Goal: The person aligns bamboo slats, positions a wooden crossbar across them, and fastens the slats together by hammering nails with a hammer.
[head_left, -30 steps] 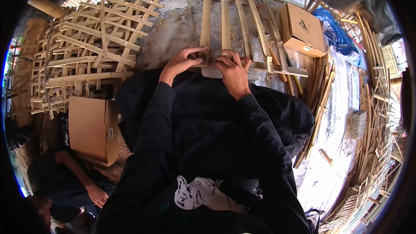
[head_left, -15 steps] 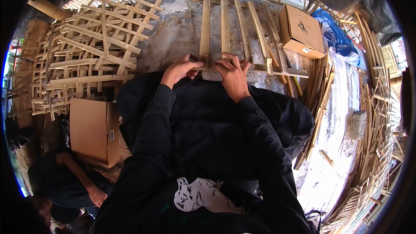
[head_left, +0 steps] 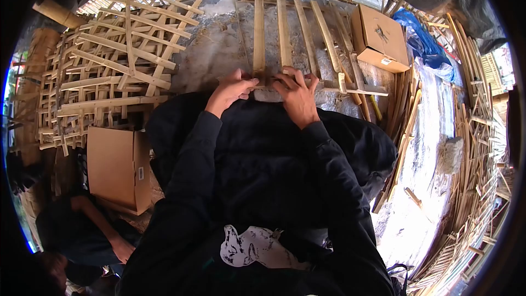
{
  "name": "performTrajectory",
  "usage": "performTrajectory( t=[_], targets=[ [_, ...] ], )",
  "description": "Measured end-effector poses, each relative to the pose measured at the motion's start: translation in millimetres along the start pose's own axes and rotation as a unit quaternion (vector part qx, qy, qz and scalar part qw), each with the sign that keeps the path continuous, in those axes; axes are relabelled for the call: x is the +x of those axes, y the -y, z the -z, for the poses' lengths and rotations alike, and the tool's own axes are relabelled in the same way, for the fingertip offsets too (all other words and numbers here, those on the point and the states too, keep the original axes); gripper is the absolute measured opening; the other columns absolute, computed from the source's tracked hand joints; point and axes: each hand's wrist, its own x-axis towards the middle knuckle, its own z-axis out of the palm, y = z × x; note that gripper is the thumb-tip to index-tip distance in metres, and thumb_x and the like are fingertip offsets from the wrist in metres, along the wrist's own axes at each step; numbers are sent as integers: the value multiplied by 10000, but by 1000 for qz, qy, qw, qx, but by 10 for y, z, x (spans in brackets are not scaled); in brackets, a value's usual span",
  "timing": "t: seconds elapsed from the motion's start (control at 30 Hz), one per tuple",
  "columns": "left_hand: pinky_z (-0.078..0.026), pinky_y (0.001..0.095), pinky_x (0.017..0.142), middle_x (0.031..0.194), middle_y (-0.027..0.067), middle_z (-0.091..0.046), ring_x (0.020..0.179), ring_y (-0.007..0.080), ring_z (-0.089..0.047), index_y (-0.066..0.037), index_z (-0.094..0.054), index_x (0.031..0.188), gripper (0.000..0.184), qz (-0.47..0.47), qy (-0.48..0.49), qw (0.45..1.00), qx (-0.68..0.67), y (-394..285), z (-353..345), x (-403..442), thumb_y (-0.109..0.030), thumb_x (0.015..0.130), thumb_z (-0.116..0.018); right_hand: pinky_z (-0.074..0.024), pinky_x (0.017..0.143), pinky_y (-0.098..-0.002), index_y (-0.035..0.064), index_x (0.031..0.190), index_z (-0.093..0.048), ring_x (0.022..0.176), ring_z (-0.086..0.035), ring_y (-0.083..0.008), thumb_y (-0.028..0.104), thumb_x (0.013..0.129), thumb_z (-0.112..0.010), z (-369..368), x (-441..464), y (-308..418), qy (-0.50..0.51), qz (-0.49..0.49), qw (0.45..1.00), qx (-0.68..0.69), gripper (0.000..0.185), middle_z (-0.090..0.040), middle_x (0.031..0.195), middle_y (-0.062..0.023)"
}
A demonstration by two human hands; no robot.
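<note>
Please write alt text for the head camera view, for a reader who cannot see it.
A bare left hand and right hand work close together at the near ends of long, pale wooden strips. Slatted lattices are piled on the left, cardboard boxes stand on both sides, and another person is partly visible.

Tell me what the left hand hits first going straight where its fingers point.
Left hand: probably the near end of the leftmost wide bamboo strip, close by the fingertips, then the right hand. Depth is unclear; it may already touch the strip.
</note>
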Motion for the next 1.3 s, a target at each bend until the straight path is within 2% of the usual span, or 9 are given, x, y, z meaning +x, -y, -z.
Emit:
performTrajectory(
  t=[0.43, 0.57, 0.63, 0.7, 0.77, 0.83, 0.97, 1.03, 1.3],
  targets=[
    [-348, 275, 519, 856, 5, -473, 653, 72, -432, -103, -384, 1127, 388, 1, 3, 1000, 6, 21, 16, 31, -131, 961, -733, -331, 1045, -600, 181, 1067, -745, 1368, -449, -185, 103, 799, -744, 57, 10, -7, 29, -5, 999, 28, 279, -648, 1268, 78],
    [-439, 279, 534, 819, 34, -557, 602, 114, -513, -145, -366, 1357, 527, -70, -16, 988, 138, 35, 25, 45, -116, 960, -712, -349, 1015, -651, 168, 1069, -739, 1409, -404, -193, 199, 873, -759, 269, 65, -79, 112, 8, 990, 82, 199, -641, 1306, 77],
    [-469, 279, 547, 805, 40, -578, 591, 124, -537, -158, -364, 1434, 580, -107, -22, 974, 199, 39, 32, 39, -110, 964, -701, -444, 979, -590, 124, 1073, -730, 1324, -524, -237, 126, 883, -752, 444, 170, -232, 78, 34, 989, 123, 191, -676, 1263, -9],
    [-463, 274, 553, 805, 23, -572, 589, 102, -519, -160, -422, 1493, 581, -186, 30, 964, 187, 76, 27, 7, -115, 975, -682, -540, 892, -458, 73, 1067, -721, 1088, -684, -286, 25, 869, -727, 525, 347, -655, 23, -28, 940, 339, 204, -724, 1106, -101],
    [-460, 269, 560, 788, 7, -562, 590, 86, -506, -154, -492, 1491, 540, -193, 42, 959, 202, 20, 29, -9, -120, 983, -672, -568, 792, -358, 29, 1039, -714, 854, -734, -308, -38, 862, -689, 608, 492, -1263, -66, -73, 968, 230, 191, -736, 955, -150],
    [-458, 267, 566, 864, 15, -578, 593, 84, -494, -137, -517, 1468, 498, -151, 67, 961, 220, 10, 71, 13, -122, 992, -662, -565, 715, -360, 45, 954, -733, 803, -739, -258, 19, 868, -680, 678, 651, -1977, -106, -151, 969, 166, 104, -746, 858, -118],
    [-459, 271, 560, 1409, 34, -606, 639, 73, -493, -50, -546, 1325, 361, -140, 78, 966, 201, 6, 115, 55, -144, 997, -661, -566, 714, -379, 68, 921, -747, 801, -745, -286, -23, 841, -630, 545, 621, -3785, -130, -193, 972, 13, 168, -744, 822, -136],
    [-446, 282, 495, 1411, 34, -654, 566, 80, -498, -11, -543, 1238, 322, -166, 74, 962, 203, 46, 140, 103, -141, 974, -674, -567, 715, -391, 81, 930, -767, 813, -747, -306, -6, 837, -633, 455, 519, -4426, -93, -183, 975, -84, 185, -747, 849, -156],
    [-488, 368, 943, 1200, 127, -598, 933, 181, -596, -156, -589, 1373, 467, -124, 32, 959, 253, 44, 153, 47, -228, 934, -734, -479, 884, -556, 147, 871, -768, 974, -702, -269, 87, 816, -743, 329, 628, -4607, 41, -185, 976, -108, 85, -754, 940, -40]
  ],
)
